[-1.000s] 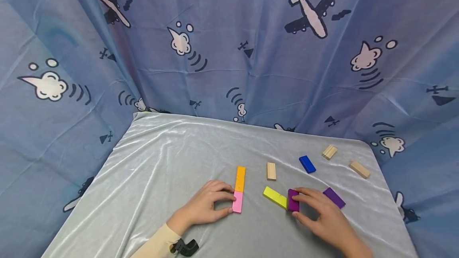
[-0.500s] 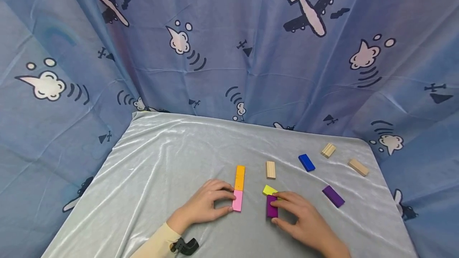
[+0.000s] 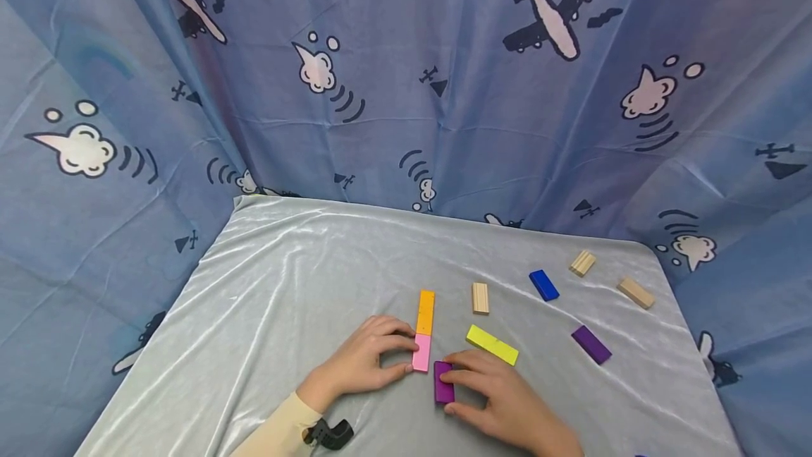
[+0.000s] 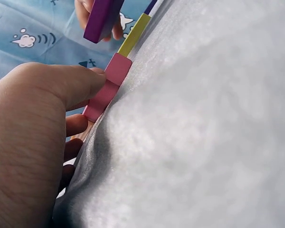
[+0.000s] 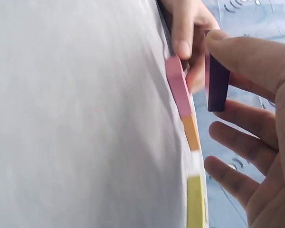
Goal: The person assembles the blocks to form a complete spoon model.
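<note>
The far edge of the grey-draped tabletop (image 3: 304, 281) runs well beyond both grips, against a blue curtain (image 3: 368, 147) printed with airplanes; its left and right edges slope down on the outer sides of the grips. A broad stretch of grey cloth lies between the left grip (image 3: 364, 355) and the left edge. Between the two grips, a narrow gap parts the pink block (image 3: 421, 352) from the purple block (image 3: 444, 382).

The right grip (image 3: 501, 397) pinches that purple block between thumb and fingers, at the grip's left; the right wrist view shows it raised off the cloth, the remaining fingers spread apart. The left grip is loosely spread, thumb and fingertips touching the pink block along its left side. An orange block (image 3: 426, 312) meets the pink one end to end, beyond the left grip.

Just beyond the right grip lies a yellow-green block (image 3: 492, 345), slanted, and farther beyond it a plain wood block (image 3: 480, 298). A blue block (image 3: 544, 285) sits farther out and to the right; a second purple block (image 3: 591, 345) lies to the right grip's right. Two more wood blocks (image 3: 636, 293) rest well away, toward the far right corner.
</note>
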Motion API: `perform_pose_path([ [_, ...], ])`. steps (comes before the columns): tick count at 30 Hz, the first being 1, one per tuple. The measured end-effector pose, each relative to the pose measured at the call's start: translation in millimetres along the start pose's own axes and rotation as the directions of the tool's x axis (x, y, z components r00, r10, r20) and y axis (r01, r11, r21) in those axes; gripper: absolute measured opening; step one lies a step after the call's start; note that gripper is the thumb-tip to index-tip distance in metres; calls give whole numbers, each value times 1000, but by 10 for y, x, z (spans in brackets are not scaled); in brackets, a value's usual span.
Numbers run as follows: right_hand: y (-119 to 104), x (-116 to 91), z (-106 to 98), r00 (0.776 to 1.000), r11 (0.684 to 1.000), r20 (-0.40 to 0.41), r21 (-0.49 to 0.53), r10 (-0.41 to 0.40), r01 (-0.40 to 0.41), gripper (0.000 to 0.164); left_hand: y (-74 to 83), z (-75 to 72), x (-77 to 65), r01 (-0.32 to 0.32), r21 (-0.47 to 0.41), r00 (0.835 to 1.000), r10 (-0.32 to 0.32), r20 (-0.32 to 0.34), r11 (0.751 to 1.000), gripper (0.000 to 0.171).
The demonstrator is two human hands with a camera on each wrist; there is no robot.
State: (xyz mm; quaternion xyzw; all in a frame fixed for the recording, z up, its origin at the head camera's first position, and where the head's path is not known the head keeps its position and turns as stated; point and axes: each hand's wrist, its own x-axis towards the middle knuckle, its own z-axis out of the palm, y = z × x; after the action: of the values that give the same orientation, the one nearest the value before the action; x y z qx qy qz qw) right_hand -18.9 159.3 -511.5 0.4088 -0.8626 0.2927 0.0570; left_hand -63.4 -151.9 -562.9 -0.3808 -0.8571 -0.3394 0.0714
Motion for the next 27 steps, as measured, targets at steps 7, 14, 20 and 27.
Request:
perform_pose_path([
  [7,-65,60,147,997,998,30,11,-67,66,38,-6,17,10,0,-2,1000,0,14,1000,30],
  [14,-107,95,244,997,998,44,-30,-58,60,39,4,3,8,12,-8,1000,-12,29,1000,30],
  [20,-159,117,305,998,997,50,-63,-39,42,43,1,-4,3,14,-17,1000,-13,26,1000,30],
  [27,-178,126,366,999,995,27,-88,-47,49,46,8,-22,-4,12,-21,1000,-12,18,1000,29],
])
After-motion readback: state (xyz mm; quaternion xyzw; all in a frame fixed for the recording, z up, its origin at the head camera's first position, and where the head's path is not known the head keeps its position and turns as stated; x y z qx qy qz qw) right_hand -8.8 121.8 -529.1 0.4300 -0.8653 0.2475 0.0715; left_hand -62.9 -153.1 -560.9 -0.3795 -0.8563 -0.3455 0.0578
